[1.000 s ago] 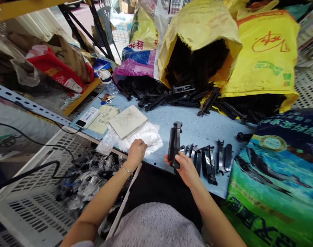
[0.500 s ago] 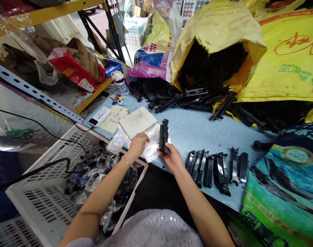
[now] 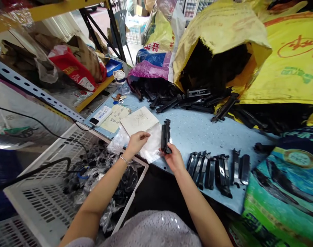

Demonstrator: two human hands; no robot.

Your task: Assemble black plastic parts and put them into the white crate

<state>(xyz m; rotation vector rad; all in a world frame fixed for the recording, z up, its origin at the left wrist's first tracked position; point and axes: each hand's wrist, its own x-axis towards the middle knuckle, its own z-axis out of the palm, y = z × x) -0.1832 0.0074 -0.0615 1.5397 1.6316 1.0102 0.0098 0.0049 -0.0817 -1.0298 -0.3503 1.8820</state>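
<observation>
My right hand (image 3: 174, 157) grips a pair of long black plastic parts (image 3: 166, 135) by their lower end, holding them nearly upright over the table's front edge. My left hand (image 3: 137, 143) is at the clear plastic bags (image 3: 151, 145), its thumb and fingertips drawn together. Whether a bag's edge is pinched between them cannot be made out. Just behind that hand lies a cream-coloured pad (image 3: 138, 120) with scribbles. Right of my right hand, several similar black parts (image 3: 211, 173) lie side by side in a row.
Yellow sacks (image 3: 223, 24) spill black parts at the back of the blue table (image 3: 192, 127). A white crate (image 3: 40, 199) with bagged black pieces stands at the left front. A water bottle (image 3: 121, 84) and a white device (image 3: 101, 116) lie left; a green-blue sack (image 3: 287, 192) stands right.
The fingers of my left hand have shifted slightly over the bags. My right hand still holds the black parts, turned a little. The view has moved slightly.
</observation>
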